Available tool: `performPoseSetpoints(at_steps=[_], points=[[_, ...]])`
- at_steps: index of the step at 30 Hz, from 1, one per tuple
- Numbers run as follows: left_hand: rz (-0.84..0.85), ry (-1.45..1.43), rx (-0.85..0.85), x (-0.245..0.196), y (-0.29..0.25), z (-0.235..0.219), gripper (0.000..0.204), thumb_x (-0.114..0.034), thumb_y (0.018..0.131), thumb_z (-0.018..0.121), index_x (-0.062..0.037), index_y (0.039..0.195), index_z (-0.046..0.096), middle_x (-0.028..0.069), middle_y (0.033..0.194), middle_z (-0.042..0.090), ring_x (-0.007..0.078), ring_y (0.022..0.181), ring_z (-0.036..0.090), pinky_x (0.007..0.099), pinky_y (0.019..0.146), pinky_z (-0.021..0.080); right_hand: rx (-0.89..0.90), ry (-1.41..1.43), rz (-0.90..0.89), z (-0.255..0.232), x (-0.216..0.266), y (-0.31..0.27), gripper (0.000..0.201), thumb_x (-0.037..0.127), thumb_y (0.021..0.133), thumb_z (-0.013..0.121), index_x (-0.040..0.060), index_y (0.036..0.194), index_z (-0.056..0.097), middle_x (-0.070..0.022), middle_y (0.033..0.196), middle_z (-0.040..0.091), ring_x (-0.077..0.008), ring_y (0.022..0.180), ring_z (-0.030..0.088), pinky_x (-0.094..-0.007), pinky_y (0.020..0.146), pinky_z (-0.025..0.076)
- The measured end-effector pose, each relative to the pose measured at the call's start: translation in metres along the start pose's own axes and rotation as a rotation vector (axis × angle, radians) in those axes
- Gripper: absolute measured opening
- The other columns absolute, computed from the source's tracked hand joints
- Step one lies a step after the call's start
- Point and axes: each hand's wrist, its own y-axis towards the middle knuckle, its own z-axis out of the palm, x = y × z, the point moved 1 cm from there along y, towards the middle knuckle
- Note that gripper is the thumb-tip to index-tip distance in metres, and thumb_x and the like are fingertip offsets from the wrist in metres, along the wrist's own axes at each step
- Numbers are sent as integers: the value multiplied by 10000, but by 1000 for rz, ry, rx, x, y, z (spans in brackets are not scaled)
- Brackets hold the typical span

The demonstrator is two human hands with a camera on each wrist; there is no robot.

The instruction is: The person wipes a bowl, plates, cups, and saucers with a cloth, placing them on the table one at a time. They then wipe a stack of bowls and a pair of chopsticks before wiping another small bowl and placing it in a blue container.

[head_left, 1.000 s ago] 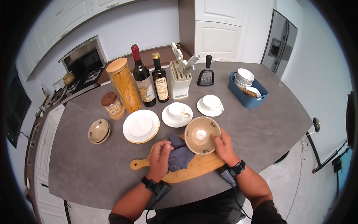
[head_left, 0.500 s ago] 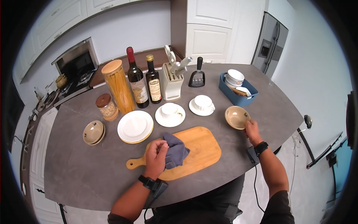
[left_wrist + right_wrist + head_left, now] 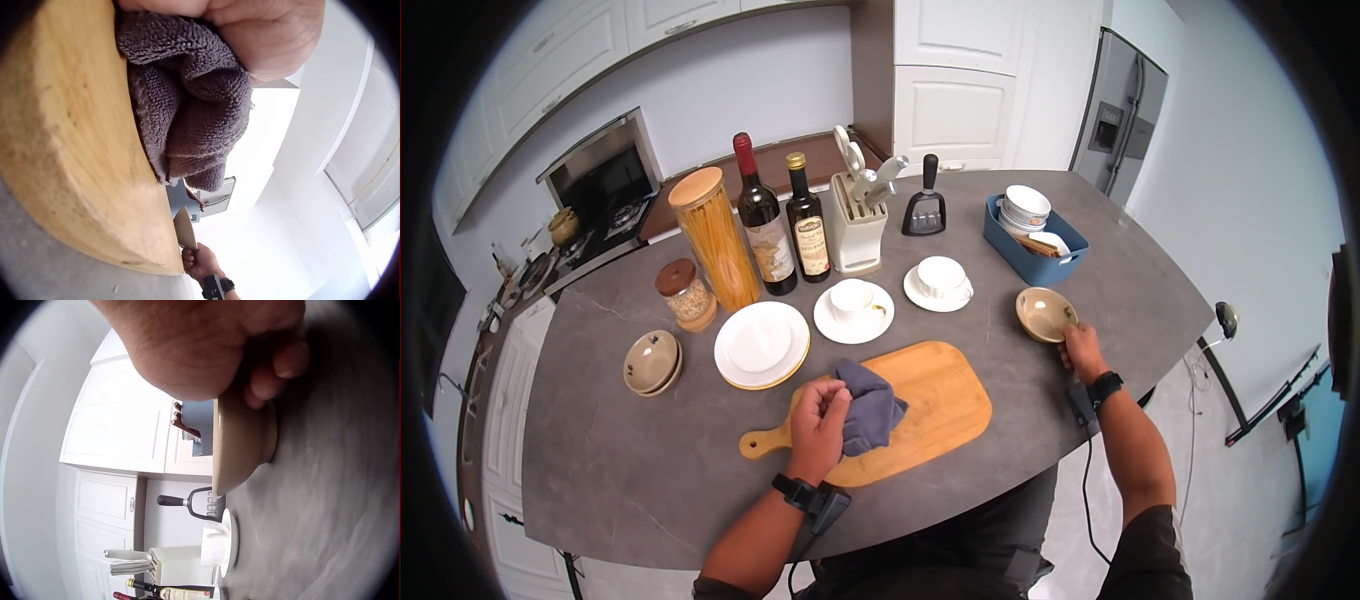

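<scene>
My right hand [image 3: 1083,352] grips the near rim of a tan bowl [image 3: 1044,314] at the right of the table. In the right wrist view the bowl [image 3: 240,444] stands upright, its base right at the tabletop, with my fingers curled at its side. My left hand [image 3: 818,425] holds a bunched dark grey-purple cloth [image 3: 874,408] over the wooden cutting board [image 3: 948,400]. The left wrist view shows the folded towelling [image 3: 200,112] below my palm, against the board's surface.
Two stacked tan bowls [image 3: 650,362] and white plates [image 3: 762,342] are at left. White cups on saucers [image 3: 855,332] stand mid-table. Behind are a pasta jar [image 3: 718,240], bottles [image 3: 767,240], a knife block [image 3: 855,235] and a black-handled tool [image 3: 927,205]. A blue basket [image 3: 1040,262] holds bowls.
My right hand has carried the tan bowl from above the cutting board to the right side of the table, lowering it there. My left hand stays at the cloth.
</scene>
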Motion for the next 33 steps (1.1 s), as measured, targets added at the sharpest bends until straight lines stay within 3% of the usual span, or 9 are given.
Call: performPoseSetpoints(at_steps=[5, 7, 9, 10, 13, 15, 18, 25, 33], points=[[-3, 24, -13, -7, -1, 0, 159, -88, 1080, 634, 11, 1204, 646, 46, 1075, 696, 96, 981, 650, 265, 900, 530, -11, 44, 23, -7, -9, -7, 394, 351, 1053, 594, -39, 1032, 642, -92, 768, 636, -172, 526, 563, -331, 418, 434], [4, 23, -12, -11, -1, 3, 162, -105, 1076, 651, 3, 1196, 660, 43, 1082, 697, 97, 975, 653, 270, 887, 536, -278, -110, -130, -13, -19, -11, 508, 432, 1072, 622, -71, 1136, 657, -146, 892, 703, -238, 714, 670, -371, 590, 545], [53, 73, -50, -14, 0, 5, 176, -159, 1057, 701, -23, 1167, 681, 15, 970, 693, 79, 871, 632, 268, 779, 532, -489, -272, -585, -19, -39, -8, 490, 424, 1088, 607, -48, 1198, 681, -110, 944, 679, -207, 852, 649, -359, 766, 532], [63, 93, -50, -15, 0, 5, 181, -165, 1051, 708, -25, 1163, 683, 28, 957, 698, 86, 857, 638, 276, 768, 536, -434, -257, -544, -17, -25, -26, 466, 406, 1099, 602, -43, 1190, 688, -118, 1062, 695, -220, 1016, 622, -370, 937, 492], [34, 89, -34, -10, -2, -1, 191, -154, 1055, 706, -32, 1200, 677, 34, 1033, 708, 91, 933, 654, 273, 827, 547, -123, -191, -537, 14, -3, -55, 330, 298, 1096, 638, -25, 1158, 667, -59, 945, 665, -148, 887, 632, -324, 803, 521], [18, 61, -47, -7, -2, -2, 206, -166, 1054, 711, -25, 1198, 667, 32, 1024, 708, 81, 918, 646, 270, 802, 548, 216, -44, -262, 65, 61, -131, 256, 240, 1080, 669, -9, 1138, 662, 6, 887, 591, -83, 829, 573, -264, 738, 484], [14, 81, -19, -12, -4, -6, 217, -160, 1048, 719, -25, 1205, 655, 34, 1019, 705, 75, 913, 646, 261, 798, 548, 520, -61, -366, 118, 88, -183, 260, 201, 1047, 720, 0, 1198, 656, 20, 902, 590, -64, 828, 569, -249, 734, 487], [95, -23, -6, -7, -5, -10, 223, -140, 1040, 728, -24, 1210, 641, 20, 1026, 698, 66, 898, 639, 263, 797, 553, 784, -209, -1045, 223, 130, -240, 606, -16, 794, 833, 52, 1358, 621, -148, 1332, 631, -275, 1222, 619, -381, 1013, 511], [47, 19, -362, -36, 18, -88, 123, -151, 1053, 676, -53, 1124, 661, 9, 927, 695, 76, 791, 652, 258, 718, 552, 720, -2, -959, 243, 95, -209, 310, -36, 844, 801, 13, 1121, 670, -159, 1136, 668, -317, 1031, 669, -356, 938, 526]])
